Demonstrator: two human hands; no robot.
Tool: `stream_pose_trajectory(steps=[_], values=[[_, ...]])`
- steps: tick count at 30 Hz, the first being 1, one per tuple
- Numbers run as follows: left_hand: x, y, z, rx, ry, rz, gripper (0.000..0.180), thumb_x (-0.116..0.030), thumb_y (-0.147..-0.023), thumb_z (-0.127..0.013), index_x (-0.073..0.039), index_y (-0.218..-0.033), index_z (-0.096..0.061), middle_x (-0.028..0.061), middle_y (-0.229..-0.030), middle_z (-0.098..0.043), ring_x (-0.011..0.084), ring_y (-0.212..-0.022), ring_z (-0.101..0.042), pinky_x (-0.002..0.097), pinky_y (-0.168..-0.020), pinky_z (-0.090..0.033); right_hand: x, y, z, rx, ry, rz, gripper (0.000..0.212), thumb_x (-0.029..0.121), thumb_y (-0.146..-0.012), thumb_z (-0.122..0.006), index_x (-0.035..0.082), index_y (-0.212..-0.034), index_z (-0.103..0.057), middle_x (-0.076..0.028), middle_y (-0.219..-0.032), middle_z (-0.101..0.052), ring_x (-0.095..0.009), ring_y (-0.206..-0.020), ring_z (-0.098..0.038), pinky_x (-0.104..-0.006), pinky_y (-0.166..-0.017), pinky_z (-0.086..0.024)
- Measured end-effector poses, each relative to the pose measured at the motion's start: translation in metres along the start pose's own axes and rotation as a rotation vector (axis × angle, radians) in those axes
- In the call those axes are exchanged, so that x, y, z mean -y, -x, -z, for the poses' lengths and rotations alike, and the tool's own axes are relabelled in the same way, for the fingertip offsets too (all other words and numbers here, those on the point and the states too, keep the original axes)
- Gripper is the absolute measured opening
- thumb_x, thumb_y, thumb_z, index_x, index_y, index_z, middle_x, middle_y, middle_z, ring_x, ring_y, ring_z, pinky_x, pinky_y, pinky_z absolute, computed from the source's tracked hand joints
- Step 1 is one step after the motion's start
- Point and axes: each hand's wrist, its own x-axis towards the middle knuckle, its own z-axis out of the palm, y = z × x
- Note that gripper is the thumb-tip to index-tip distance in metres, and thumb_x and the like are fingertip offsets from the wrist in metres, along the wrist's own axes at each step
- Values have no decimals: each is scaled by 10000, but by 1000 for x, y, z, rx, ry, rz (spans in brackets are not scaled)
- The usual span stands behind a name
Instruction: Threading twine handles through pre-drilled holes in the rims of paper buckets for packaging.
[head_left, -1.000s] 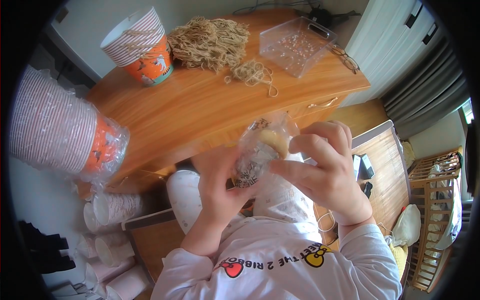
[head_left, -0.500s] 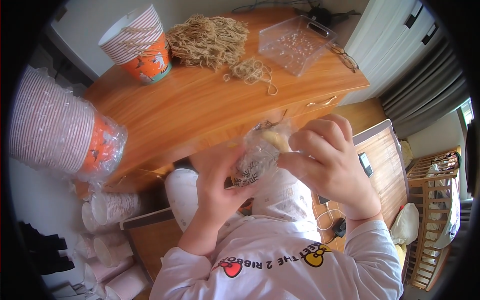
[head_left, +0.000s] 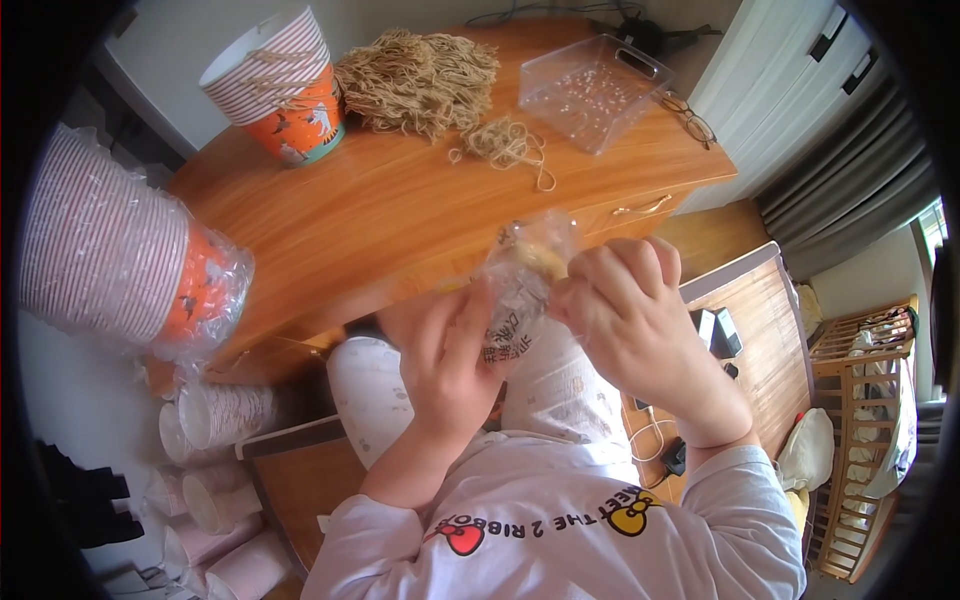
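Note:
Above my lap, just off the desk's front edge, is a crinkled clear plastic bag (head_left: 518,292) with dark printing. A pale yellow lump (head_left: 543,260) shows inside its upper part; its kind cannot be made out. My left hand (head_left: 450,350) grips the bag from the left, fingers and thumb closed around its lower part. On the other side my right hand (head_left: 625,305) is closed, thumb and fingertips pinching the bag's right edge. Those fingertips are partly hidden by the curled fingers.
On the wooden desk (head_left: 400,215) stand stacked orange paper cups (head_left: 295,125), a heap of twine (head_left: 415,85), a loose twine tangle (head_left: 503,143), a clear tray (head_left: 590,100) with small bits, and glasses (head_left: 690,120). Wrapped cups (head_left: 110,240) stand at left.
My right hand has moved slightly left and down, closer to my left hand. The bag has turned and bunched up between the hands, and its printing has shifted.

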Motion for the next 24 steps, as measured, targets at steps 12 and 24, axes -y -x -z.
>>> stream_pose_trajectory(steps=[12,24], values=[[4,-11,-26,-157,1,128,595,-122,-744,-832,-45,-1298,-628,95,-1100,-552,215,-937,-578,302,-763,-498,54,-7,-27,-226,-113,-409,219,130,-761,-654,142,-976,-609,-40,-967,-534,-260,-920,-476,-391,-818,-312],[4,-22,-17,-103,248,115,608,-149,-700,-828,-51,-1270,-639,92,-1031,-576,223,-862,-591,306,-711,-501,43,6,9,-348,-91,-214,270,261,-700,-744,160,-945,-691,33,-849,-543,-181,-854,-485,-351,-775,-295]])
